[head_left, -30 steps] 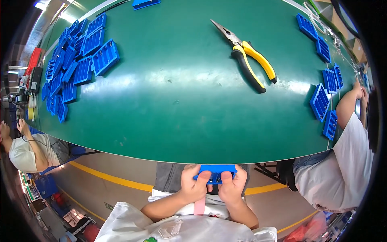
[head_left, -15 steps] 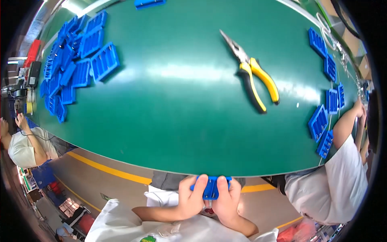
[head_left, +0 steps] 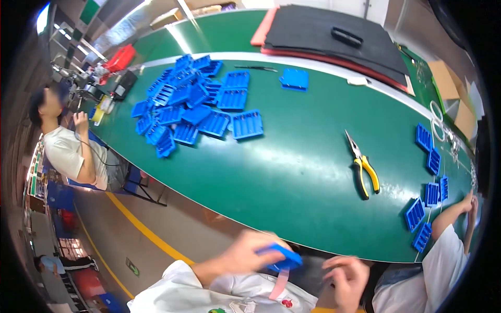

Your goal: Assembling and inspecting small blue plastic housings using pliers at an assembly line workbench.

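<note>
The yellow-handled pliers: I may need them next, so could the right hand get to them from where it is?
Probably yes. The right hand is empty and low by the table's near edge, and the pliers lie on bare green table with nothing between. The left hand holds the blue tray, clear of that path.

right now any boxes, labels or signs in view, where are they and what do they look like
Cardboard box: far right, beyond the green table, brown, open flaps.
Floor sign: on the grey floor at lower left, beside the yellow line, small green marking.
Labels or screens: none I can make out.
</note>
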`<state>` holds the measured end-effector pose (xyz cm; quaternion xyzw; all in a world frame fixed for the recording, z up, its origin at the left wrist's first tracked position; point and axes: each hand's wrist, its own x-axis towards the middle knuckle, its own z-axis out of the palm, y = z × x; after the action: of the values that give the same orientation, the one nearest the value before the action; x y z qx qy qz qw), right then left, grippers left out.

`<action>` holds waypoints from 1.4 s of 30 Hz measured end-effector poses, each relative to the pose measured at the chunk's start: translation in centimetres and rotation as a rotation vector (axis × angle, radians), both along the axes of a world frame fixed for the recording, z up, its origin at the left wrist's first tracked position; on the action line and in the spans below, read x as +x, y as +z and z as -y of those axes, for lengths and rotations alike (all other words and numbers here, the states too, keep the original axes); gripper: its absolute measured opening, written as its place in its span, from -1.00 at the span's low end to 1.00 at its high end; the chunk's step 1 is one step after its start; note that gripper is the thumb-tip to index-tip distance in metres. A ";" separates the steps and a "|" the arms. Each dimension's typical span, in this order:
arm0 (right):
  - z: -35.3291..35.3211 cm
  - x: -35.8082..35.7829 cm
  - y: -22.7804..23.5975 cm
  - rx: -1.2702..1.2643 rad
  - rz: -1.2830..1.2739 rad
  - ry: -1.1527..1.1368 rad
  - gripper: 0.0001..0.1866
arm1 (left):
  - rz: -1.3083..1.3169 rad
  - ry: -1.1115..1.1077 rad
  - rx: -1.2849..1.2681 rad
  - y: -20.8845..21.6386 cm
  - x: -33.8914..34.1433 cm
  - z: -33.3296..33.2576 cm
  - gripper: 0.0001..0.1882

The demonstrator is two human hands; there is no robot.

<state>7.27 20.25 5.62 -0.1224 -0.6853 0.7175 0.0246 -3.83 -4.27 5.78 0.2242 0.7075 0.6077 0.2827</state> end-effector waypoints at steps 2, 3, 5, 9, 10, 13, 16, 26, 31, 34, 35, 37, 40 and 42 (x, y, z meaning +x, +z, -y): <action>-1.7 -3.2 0.8 0.535 -0.219 -0.175 -0.85 | -0.260 0.364 -0.250 2.9 -3.9 4.3 -0.86; -2.4 -5.2 1.8 0.695 -0.295 -0.186 -0.79 | -0.430 0.598 -0.270 3.0 -6.4 6.5 -0.85; -4.5 -8.1 1.6 1.051 -0.286 -0.195 -0.63 | -0.755 0.846 -0.256 2.7 -13.3 11.0 -0.78; -5.8 -13.6 -1.4 1.230 -0.282 -0.053 -0.41 | -0.798 1.223 -0.522 0.8 -24.5 26.9 -0.58; -6.2 -14.1 -1.7 1.443 -0.294 -0.023 -0.44 | -0.585 1.264 -0.484 0.5 -26.1 28.3 -0.55; -6.5 -16.4 -2.7 1.404 -0.407 -0.012 -0.56 | -0.517 1.120 -0.515 -1.4 -31.7 38.8 -0.60; -5.8 -18.3 -2.2 1.144 -0.344 -0.062 -0.78 | -0.809 1.196 -1.141 -0.7 -34.6 44.9 -0.58; -8.0 -22.3 -3.8 0.907 -0.424 -0.328 -0.74 | -1.263 -0.218 -0.263 8.3 -10.9 -13.3 -0.55; -7.5 -21.6 -4.6 0.901 -0.472 -0.285 -0.78 | -1.312 -0.675 -0.149 2.7 -6.0 -30.1 -0.31; -7.3 -21.6 -3.4 0.828 -0.516 -0.269 -0.80 | -1.540 -0.683 -0.248 1.9 -5.0 -34.1 -0.32; -7.3 -21.8 -3.2 0.817 -0.509 -0.257 -0.80 | -1.542 -0.698 -0.251 1.8 -5.1 -34.5 -0.32; -7.7 -21.7 -3.1 0.820 -0.490 -0.225 -0.81 | -1.398 -0.797 -0.395 1.6 -4.8 -35.0 -0.46; -7.6 -22.0 -3.6 0.831 -0.503 -0.231 -0.81 | -1.521 -0.714 -0.502 1.3 -4.2 -34.5 -0.59; -7.1 -22.2 -3.4 0.847 -0.519 -0.226 -0.80 | -1.453 -0.627 -0.356 2.4 -5.3 -32.6 -0.60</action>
<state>-14.97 27.37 2.22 0.0073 -0.8700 0.3761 0.3188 -9.15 28.34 8.22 0.7025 0.7047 0.0809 -0.0587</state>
